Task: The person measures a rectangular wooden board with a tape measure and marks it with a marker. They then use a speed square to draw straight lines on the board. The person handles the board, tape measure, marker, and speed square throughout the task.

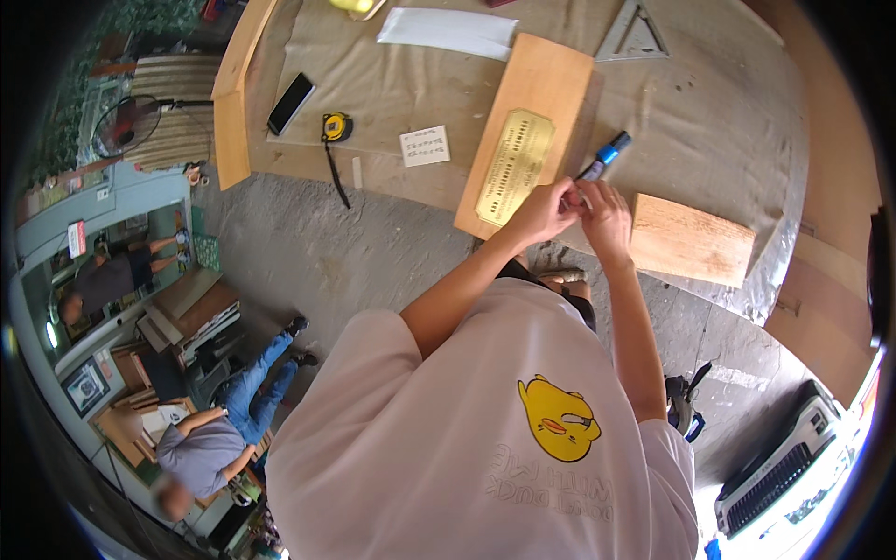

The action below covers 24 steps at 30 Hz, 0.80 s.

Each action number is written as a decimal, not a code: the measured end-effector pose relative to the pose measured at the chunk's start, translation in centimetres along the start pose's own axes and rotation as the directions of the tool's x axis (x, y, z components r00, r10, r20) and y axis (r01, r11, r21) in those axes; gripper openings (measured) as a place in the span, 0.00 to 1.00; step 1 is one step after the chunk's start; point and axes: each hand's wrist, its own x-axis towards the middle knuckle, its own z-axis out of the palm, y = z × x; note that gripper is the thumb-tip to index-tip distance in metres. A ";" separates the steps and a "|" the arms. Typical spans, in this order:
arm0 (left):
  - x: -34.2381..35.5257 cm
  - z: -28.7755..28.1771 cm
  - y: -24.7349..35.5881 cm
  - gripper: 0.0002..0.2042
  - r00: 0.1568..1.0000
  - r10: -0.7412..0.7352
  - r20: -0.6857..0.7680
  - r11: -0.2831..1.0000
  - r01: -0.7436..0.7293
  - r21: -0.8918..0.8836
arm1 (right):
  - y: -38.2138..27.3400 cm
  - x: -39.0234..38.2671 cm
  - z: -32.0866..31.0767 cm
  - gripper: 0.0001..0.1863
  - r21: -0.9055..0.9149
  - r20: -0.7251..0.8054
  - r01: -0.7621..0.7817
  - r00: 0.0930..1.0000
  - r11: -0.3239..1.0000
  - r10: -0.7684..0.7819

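Note:
My left hand (pixel 549 213) and my right hand (pixel 607 220) meet at the near edge of the covered table. Their fingers are pinched together around something too small or hidden to make out. Just beyond the fingertips, a dark tube with a blue cap (pixel 612 149) points away to the right; I cannot tell whether my fingers touch its near end. Beside my left hand a long wooden board (pixel 546 79) lies at a slant, bearing a gold engraved plaque (pixel 516 166). Close to my right hand, a shorter wooden block (pixel 691 239) sits along the table edge.
On the table's brown cover (pixel 392 89) lie a phone (pixel 291 104), a yellow tape measure (pixel 337 127), a handwritten card (pixel 425 147), a white strip (pixel 446 32) and a triangular square (pixel 634 35). A person in jeans (pixel 201 453) is off to the left, near stacked boards (pixel 191 313).

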 end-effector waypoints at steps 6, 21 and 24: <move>-0.9 -9.1 -4.4 0.08 0.956 -0.026 -0.294 0.999 0.016 -0.035 | 0.5 -0.5 -0.2 0.13 0.232 -0.115 -0.231 0.958 0.945 0.263; -2.1 -38.5 -22.4 0.29 0.724 -0.018 -0.690 0.783 0.440 0.440 | -1.5 0.3 -2.8 0.09 0.292 -0.078 -0.242 0.958 0.926 0.275; -2.0 -32.2 -13.3 0.27 0.622 -0.140 -0.770 0.939 0.331 0.097 | 0.0 -2.3 -5.0 0.07 0.354 -0.146 -0.380 0.880 0.855 0.452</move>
